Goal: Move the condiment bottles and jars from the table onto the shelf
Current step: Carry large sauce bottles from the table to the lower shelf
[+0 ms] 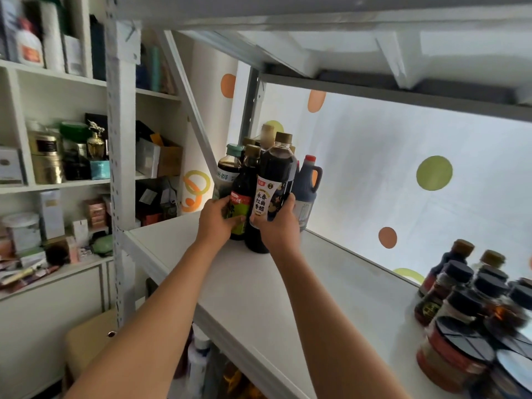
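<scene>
Dark glass fills both grips: the left hand [215, 218] clasps a green-labelled sauce bottle [241, 197], the right hand [277, 223] a white-labelled vinegar bottle [269, 194], both at the white shelf [259, 286] corner. Packed against the standing bottle cluster [259, 156], a careless nudge could topple neighbours.

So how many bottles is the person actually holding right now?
2. The left hand grips the green-labelled bottle; the right hand grips the white-labelled bottle. Both stand on the shelf, more bottles behind.

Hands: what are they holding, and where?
Left hand grips the green-labelled bottle at its label; right hand grips the white-labelled vinegar bottle low on its body.
</scene>
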Demonstrator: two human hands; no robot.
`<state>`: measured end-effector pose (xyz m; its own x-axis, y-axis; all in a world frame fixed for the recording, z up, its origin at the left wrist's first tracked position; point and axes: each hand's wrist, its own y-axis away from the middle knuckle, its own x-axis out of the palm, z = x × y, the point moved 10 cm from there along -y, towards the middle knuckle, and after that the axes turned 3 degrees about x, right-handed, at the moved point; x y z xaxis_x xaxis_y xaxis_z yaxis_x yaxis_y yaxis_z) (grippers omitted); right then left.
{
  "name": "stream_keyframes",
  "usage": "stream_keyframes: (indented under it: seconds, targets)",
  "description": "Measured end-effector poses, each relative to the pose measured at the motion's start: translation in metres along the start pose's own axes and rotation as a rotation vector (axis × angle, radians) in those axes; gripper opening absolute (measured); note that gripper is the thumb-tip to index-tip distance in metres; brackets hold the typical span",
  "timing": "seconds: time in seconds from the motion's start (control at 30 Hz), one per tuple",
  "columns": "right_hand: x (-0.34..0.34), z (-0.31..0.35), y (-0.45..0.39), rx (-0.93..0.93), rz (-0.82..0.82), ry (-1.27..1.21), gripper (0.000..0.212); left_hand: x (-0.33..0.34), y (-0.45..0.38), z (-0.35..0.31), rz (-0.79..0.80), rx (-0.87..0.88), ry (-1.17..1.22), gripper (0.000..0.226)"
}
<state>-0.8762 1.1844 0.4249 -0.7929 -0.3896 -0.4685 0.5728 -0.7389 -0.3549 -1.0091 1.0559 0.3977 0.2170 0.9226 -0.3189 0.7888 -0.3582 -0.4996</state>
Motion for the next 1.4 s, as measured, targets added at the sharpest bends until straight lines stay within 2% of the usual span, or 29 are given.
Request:
stream_keyframes:
  seconds: [0.27, 0.43, 0.83, 0.97, 1.03, 1.07, 1.2, 1.3, 1.4]
  targets:
    - [0.007, -0.019, 0.006, 0.043, -0.113, 0.134, 0.085, 0.009, -0.005, 0.002, -0.061, 0.016, -0.091, 0.042]
    - [0.016, -0.033, 0.012, 0.034, -0.114, 0.238, 0.085, 0.013, -0.008, 0.007, -0.064, 0.027, -0.144, 0.043]
    - [0.019, -0.043, 0.005, 0.032, -0.111, 0.208, 0.084, 0.023, -0.018, 0.023, -0.040, 0.033, -0.177, 0.047]
    - [0.016, -0.055, 0.014, 0.080, -0.107, 0.139, 0.078, 0.018, -0.003, 0.020, -0.041, -0.081, -0.127, 0.046]
    - [0.012, -0.064, 0.022, 0.164, -0.053, 0.258, 0.068, 0.021, 0.012, 0.023, 0.059, -0.193, -0.088, 0.044]
    - [0.010, -0.065, 0.028, 0.188, -0.013, 0.361, 0.061, 0.023, 0.021, 0.023, 0.149, -0.211, -0.150, 0.045]
    - [0.010, -0.050, 0.062, 0.080, 0.170, 0.662, 0.041, 0.028, 0.071, 0.011, 0.427, -0.105, -0.451, 0.040]
    - [0.007, -0.046, 0.094, -0.034, 0.294, 0.722, 0.043, 0.029, 0.112, -0.017, 0.530, 0.040, -0.721, 0.049]
    - [-0.008, -0.042, 0.127, -0.114, 0.391, 0.702, 0.045, 0.025, 0.155, -0.044, 0.538, 0.068, -0.825, 0.045]
